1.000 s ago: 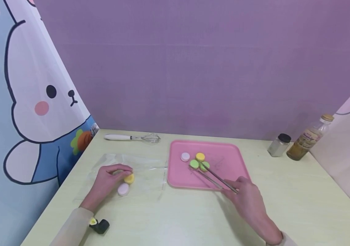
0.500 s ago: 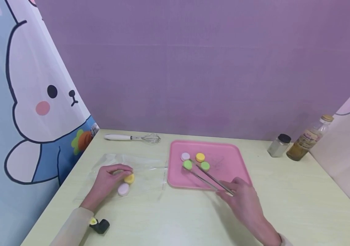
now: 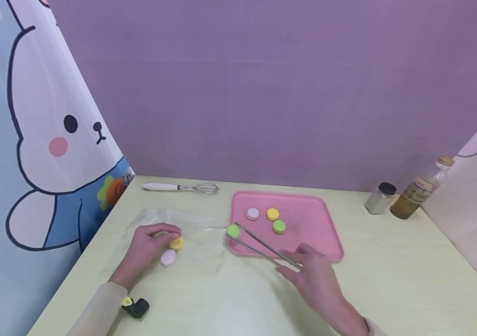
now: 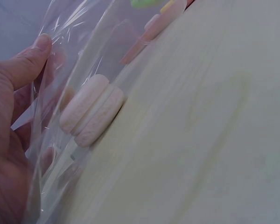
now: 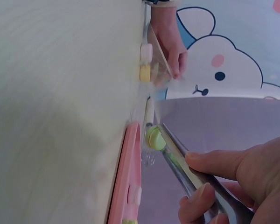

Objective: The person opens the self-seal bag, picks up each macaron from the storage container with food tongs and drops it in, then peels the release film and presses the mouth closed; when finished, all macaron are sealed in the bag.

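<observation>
My left hand pinches the upper film of a clear plastic bag, lifting it in the left wrist view. Inside lie a yellow macaron and a lavender macaron; the lavender one looks pale pink close up. My right hand grips metal tongs. Between the tong tips is a green macaron, held above the pink tray's left edge, beside the bag's right end. On the tray sit a lavender macaron, a yellow macaron and another green macaron.
A whisk lies at the back left of the table. At the back right stand a jar with a black lid and a corked bottle. A small black object is by the left sleeve.
My right hand has moved left with the tongs, carrying the green macaron off its place on the tray to the left edge. The left hand has stayed still.
</observation>
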Demonstrator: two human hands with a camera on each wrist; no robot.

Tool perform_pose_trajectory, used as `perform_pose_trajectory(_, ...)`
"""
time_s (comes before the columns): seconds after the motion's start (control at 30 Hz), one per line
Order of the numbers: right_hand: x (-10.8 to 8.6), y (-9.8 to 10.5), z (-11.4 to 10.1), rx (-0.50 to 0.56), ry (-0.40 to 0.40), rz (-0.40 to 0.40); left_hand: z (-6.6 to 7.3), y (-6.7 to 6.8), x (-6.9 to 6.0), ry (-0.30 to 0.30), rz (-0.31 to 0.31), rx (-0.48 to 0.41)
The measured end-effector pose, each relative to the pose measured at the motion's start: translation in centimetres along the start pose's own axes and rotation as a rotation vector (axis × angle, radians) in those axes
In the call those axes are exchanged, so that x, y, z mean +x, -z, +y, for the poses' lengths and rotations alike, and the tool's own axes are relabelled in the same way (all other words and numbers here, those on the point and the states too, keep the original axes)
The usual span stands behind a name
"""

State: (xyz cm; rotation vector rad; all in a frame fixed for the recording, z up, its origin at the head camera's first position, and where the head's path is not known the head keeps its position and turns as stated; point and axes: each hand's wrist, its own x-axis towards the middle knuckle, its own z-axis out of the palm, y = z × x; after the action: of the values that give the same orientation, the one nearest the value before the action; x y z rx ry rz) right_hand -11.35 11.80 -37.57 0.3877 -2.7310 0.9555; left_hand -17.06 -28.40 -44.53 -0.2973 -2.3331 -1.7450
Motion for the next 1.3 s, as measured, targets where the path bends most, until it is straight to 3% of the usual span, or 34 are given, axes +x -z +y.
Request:
perform_pose_trajectory(0.43,1.1,-3.4,-2.5,0.055,0.090,-0.040,0.2,-0.2,0.0,0.015,0.007,-0.007)
perform_pose_trajectory(0.8,2.6,-5.7,-3.7,0.038,0.180,-0.048,0.2,-0.2,0.0,-0.008,0.019,-0.008)
perform_pose_trajectory(1.3,3.9,-7.5,-4.9,-0.009,0.155,-0.098,0.2,-0.1,0.1,-0.012,0.005,-0.033)
